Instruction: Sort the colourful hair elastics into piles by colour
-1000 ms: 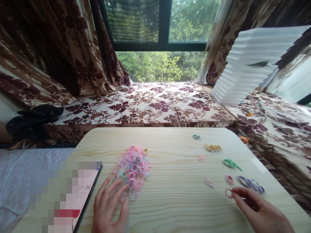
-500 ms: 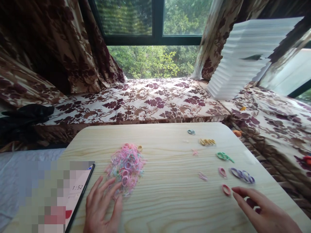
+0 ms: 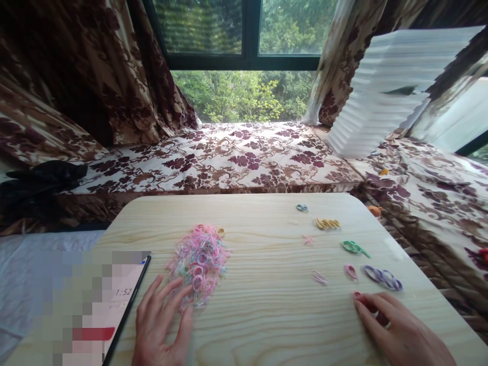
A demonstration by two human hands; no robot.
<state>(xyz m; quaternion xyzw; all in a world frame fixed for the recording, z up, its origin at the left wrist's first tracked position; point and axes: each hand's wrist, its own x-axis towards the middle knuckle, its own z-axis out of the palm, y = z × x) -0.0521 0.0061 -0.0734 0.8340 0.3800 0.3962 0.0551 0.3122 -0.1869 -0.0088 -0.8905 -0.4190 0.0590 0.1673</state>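
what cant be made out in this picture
Head view: most of the red band, hidden by the right hand; grip or touch unclear.
Head view: bands deep in the mixed pile, covered by upper ones.
Head view: most of the screen, pixelated.
Head view: the left hand, wrist cut off by bottom edge.

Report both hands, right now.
Left hand: open, fingers spread at the near edge of the pile of bands, nothing visibly gripped.
Right hand: thumb and forefinger at a red band; whether gripped, cannot be told.
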